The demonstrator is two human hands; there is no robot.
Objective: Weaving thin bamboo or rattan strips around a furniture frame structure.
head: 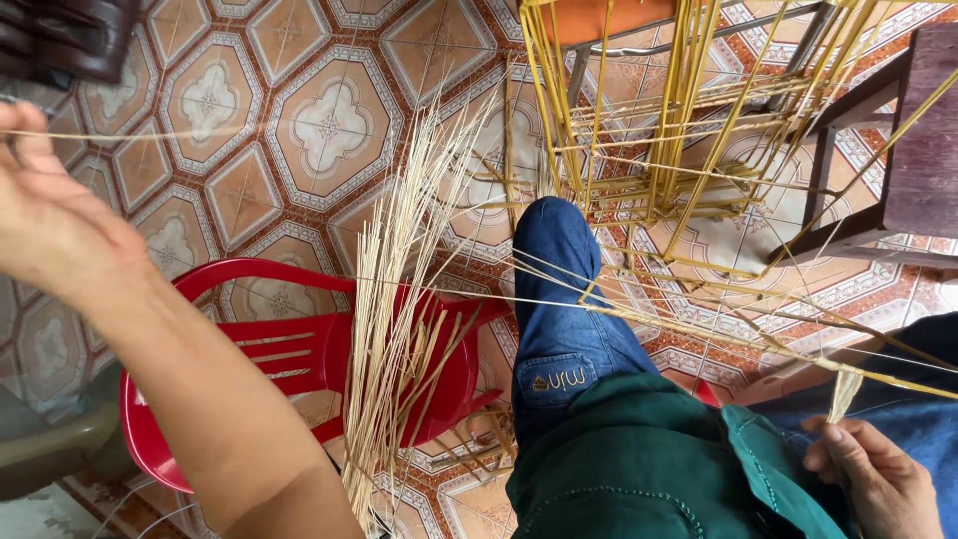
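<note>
Thin strand (pixel 200 132): a single pale fibre, drawn taut from the left hand at the upper left, running out over the tiled floor above the red chair.
Left hand (pixel 45 215): raised up and to the left of the red chair, seen from the back; the strand leaves it near the fingertips, but the fingers are turned away, so I cannot tell how they close on it.
Right hand (pixel 878 479): low and far to the right of the red chair, resting by the person's lap; thumb and fingers pressed together, pinching a frayed tuft of straw (pixel 845 394) that stands up from them.
Red chair (pixel 299 349): plastic, seen from above, on the floor beneath the left forearm.
Bundle of reeds (pixel 394 329): long pale stalks lying across the red chair's seat, fanning out toward the top.
Yellow frame (pixel 679 130): an open cage of yellow canes, up and to the right of the red chair, with strands reaching back toward the right hand.
Knee in blue jeans (pixel 559 289): just right of the red chair, between it and the frame.
Tiled floor (pixel 329 130): patterned orange and cream tiles beneath everything.
</note>
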